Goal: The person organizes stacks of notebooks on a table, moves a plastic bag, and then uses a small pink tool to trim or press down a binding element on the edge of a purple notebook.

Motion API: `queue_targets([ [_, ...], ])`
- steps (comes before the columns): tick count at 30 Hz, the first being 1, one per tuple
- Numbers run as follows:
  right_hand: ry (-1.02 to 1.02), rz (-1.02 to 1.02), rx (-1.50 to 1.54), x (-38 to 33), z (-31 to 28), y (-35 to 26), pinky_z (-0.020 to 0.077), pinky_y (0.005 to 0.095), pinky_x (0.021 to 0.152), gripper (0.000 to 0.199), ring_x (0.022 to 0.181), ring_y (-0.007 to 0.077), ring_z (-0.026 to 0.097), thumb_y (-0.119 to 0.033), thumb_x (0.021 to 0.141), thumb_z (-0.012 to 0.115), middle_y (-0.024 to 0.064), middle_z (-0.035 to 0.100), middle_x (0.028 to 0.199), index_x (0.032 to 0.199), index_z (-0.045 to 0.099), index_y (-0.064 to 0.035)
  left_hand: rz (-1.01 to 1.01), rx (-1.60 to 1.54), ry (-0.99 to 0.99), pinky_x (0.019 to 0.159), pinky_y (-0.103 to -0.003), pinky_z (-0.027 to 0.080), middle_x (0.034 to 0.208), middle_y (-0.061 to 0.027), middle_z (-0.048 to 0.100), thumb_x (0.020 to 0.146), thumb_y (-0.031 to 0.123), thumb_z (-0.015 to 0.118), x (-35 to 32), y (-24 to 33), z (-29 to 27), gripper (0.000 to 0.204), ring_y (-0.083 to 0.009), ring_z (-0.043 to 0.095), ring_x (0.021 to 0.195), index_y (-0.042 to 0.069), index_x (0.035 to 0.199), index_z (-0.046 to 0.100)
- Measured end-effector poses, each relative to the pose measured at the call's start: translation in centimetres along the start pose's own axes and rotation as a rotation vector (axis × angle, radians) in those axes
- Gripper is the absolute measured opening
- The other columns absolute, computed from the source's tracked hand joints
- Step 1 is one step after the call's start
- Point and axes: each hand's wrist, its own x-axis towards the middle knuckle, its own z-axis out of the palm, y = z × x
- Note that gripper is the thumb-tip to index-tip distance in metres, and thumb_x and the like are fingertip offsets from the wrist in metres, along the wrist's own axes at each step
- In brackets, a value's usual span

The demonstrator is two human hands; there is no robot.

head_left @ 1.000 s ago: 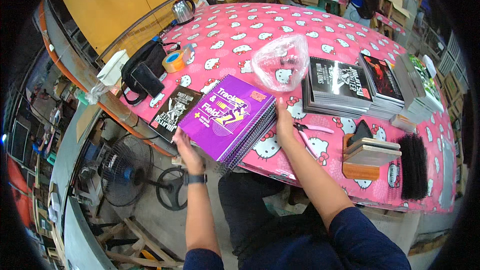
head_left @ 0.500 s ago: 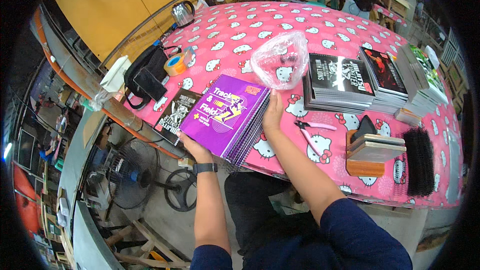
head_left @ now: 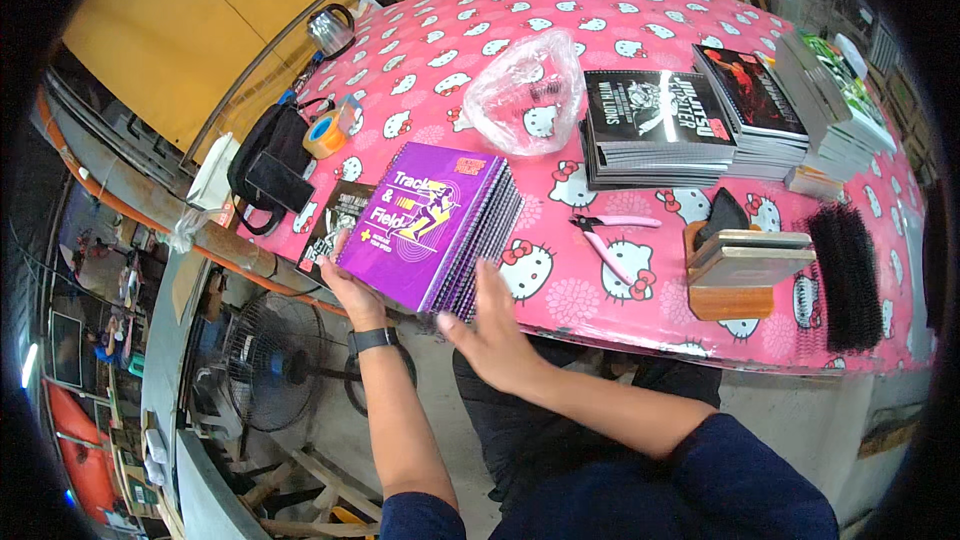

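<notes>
A stack of purple spiral notebooks (head_left: 425, 225) sits at the table's front edge, its coil bindings turned to the right. My left hand (head_left: 352, 292), with a dark watch band at the wrist, grips the stack's lower left edge; some of its fingers are hidden. Beside the lower right corner, my right hand (head_left: 497, 338) is open, thumb and fingers apart, slightly blurred, holding nothing. Partly under the purple stack's left side lies a black-covered notebook (head_left: 330, 220). A crumpled clear plastic bag (head_left: 530, 100) rests just behind the stack.
The pink table (head_left: 560, 300) carries pink-handled cutters (head_left: 612, 240), black notebook stacks (head_left: 655, 125), a wooden holder (head_left: 735, 300) and loose black coils (head_left: 845, 280) on the right. A black bag (head_left: 275, 165), tape roll (head_left: 325, 135) and kettle (head_left: 330, 30) stand left. Below is a floor fan (head_left: 270, 360).
My right hand has left the stack's far right corner and come down toward its near right corner, opening. My left hand stays at the left edge. The view has shifted slightly.
</notes>
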Motion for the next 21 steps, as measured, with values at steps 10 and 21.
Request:
queue_targets([
  [10,0.511,-0.198,0.278,16.0,-5.1,2.6,0.0402,0.0362,0.084,0.027,0.097,0.0312,0.053,-0.022,0.090,0.048,0.0198,0.057,0.100,0.100,0.056,0.0023,0.262,0.200,0.189,0.073,-0.030,0.050,0.094,-0.0140,0.061,0.096,0.025,0.029,1.4,-0.4,1.0,0.043,-0.0195,0.060,0.080,-0.006,0.099,0.058],
  [21,0.721,-0.427,-0.034,15.2,-4.8,3.0,0.0404,0.0401,0.079,0.023,0.086,0.0327,0.051,-0.021,0.084,0.054,0.0172,0.055,0.089,0.091,0.055,0.0013,0.514,0.793,0.137,0.082,-0.032,0.046,0.105,-0.0136,0.059,0.092,0.024,0.035,0.9,0.2,-0.6,0.038,-0.0213,0.058,0.094,-0.003,0.112,0.054],
])
